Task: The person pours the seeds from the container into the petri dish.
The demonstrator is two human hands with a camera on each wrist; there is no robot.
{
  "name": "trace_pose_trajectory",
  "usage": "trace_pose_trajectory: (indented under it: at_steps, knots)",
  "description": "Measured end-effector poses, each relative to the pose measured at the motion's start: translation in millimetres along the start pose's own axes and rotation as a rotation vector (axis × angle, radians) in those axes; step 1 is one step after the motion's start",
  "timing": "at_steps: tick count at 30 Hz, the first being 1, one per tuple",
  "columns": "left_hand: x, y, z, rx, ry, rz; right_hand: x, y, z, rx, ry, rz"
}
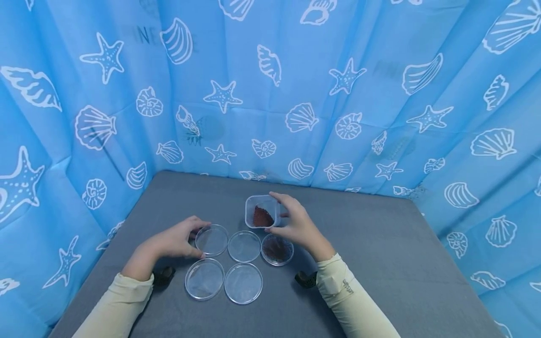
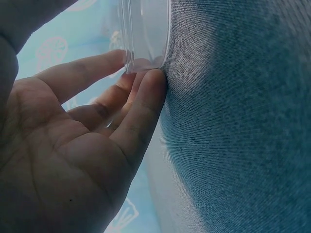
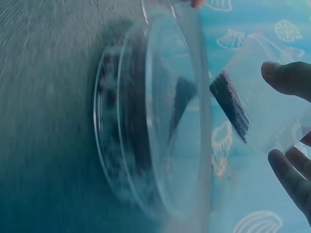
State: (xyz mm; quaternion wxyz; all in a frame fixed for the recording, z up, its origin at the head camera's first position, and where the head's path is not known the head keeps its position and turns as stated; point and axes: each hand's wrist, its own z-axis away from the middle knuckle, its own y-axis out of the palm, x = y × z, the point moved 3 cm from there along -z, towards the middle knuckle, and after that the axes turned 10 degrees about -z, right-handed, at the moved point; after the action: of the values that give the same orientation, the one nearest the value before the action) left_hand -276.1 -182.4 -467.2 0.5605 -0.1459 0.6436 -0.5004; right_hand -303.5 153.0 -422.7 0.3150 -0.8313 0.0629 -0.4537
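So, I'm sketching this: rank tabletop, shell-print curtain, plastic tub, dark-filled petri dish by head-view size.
Shell-print curtain
Tabletop
Plastic tub and dark-filled petri dish: too alike to rank

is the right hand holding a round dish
No, the right hand grips a squarish clear container with reddish-brown material inside.

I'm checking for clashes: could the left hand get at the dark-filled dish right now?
Probably not freely: the left hand grips a clear dish, a second clear dish lies between it and the dark-filled dish, and the right hand holds a container nearby.
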Motion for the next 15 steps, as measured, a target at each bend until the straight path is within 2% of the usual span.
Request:
trace_pose_trajectory:
  at_steps: [7,15]
  knots:
    - [1.9,-0.8,0.3,0.006,-0.018,-0.008,11.0,23.7,-8.9,0.058,-0.112,0.175]
    - [3.0,-0.2,0.3,0.011,-0.029,0.010,25.7,43.4,-16.0,0.087,-0.155,0.366]
